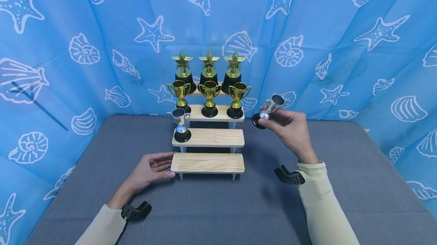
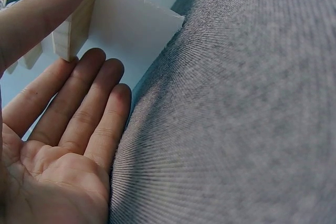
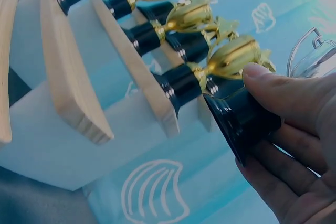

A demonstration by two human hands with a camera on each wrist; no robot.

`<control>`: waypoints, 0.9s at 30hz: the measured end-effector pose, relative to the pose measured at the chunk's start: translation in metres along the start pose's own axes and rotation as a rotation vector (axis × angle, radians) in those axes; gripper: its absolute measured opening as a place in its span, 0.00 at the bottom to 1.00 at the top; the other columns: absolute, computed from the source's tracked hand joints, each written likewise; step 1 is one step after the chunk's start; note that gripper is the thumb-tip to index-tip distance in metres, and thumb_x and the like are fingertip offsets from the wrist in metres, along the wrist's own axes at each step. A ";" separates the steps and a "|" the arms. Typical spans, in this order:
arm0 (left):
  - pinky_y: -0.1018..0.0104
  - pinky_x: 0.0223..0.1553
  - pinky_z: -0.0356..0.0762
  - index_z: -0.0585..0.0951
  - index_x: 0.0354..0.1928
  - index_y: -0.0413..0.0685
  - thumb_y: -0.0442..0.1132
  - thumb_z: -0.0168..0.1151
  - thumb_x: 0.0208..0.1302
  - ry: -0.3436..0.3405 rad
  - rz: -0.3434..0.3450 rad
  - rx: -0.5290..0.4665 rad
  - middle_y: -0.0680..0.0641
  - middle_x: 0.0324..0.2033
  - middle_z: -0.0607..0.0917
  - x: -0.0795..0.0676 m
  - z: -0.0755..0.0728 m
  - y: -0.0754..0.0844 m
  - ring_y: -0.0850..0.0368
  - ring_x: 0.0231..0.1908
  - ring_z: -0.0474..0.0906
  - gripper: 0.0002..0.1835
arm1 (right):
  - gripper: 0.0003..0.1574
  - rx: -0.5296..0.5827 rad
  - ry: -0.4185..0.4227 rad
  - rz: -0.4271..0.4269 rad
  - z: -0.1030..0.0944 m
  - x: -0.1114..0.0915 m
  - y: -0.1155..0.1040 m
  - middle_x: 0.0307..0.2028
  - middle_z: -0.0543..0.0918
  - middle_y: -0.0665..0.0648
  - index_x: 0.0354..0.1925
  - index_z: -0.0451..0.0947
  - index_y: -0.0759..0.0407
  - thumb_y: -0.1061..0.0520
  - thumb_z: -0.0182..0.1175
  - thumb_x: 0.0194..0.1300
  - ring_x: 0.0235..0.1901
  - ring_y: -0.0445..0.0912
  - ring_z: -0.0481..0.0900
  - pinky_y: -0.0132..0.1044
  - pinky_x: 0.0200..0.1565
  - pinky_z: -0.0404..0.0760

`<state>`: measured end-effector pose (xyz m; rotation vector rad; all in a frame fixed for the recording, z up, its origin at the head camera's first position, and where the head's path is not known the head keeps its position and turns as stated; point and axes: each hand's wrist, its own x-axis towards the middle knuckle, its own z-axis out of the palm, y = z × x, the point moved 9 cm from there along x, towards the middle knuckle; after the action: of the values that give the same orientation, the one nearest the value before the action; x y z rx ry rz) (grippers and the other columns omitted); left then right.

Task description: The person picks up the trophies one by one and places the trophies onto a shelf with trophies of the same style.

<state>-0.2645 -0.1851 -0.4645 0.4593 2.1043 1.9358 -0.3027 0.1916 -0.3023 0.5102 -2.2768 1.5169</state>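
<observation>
A small silver trophy cup is pinched between the thumb and fingers of my right hand, in the air to the right of the stepped wooden stand. It tilts, and its black base faces the stand in the right wrist view. At the left end of the lowest shelf, my left hand has its fingers nearly straight, touching the board's end. Another silver trophy cup stands upright at the left end of the second-lowest shelf.
Three gold trophy cups stand on the shelf above, and three gold star trophies on the top one. The stand sits on a grey cloth-covered table. A blue seashell-patterned curtain hangs behind.
</observation>
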 end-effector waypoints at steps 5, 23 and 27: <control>0.63 0.62 0.77 0.68 0.68 0.24 0.28 0.74 0.57 -0.008 0.022 0.001 0.26 0.64 0.73 0.000 0.001 0.001 0.52 0.60 0.79 0.38 | 0.22 0.020 -0.029 -0.020 0.005 -0.001 -0.009 0.51 0.87 0.60 0.53 0.84 0.67 0.64 0.73 0.61 0.54 0.43 0.83 0.35 0.61 0.80; 0.60 0.63 0.77 0.68 0.68 0.25 0.29 0.74 0.58 -0.011 0.026 0.005 0.27 0.65 0.73 -0.001 0.001 0.002 0.50 0.60 0.78 0.37 | 0.18 0.087 -0.126 -0.031 0.041 -0.007 -0.015 0.48 0.88 0.61 0.49 0.86 0.67 0.67 0.74 0.59 0.50 0.44 0.85 0.35 0.60 0.81; 0.61 0.63 0.77 0.68 0.68 0.25 0.29 0.73 0.59 -0.010 0.025 0.003 0.26 0.65 0.73 -0.002 0.001 0.003 0.50 0.60 0.78 0.37 | 0.18 0.077 -0.160 -0.019 0.051 -0.009 -0.016 0.49 0.88 0.58 0.49 0.86 0.66 0.65 0.74 0.59 0.53 0.46 0.84 0.37 0.61 0.80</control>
<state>-0.2626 -0.1849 -0.4618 0.4965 2.1060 1.9396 -0.2912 0.1395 -0.3120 0.6963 -2.3311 1.6119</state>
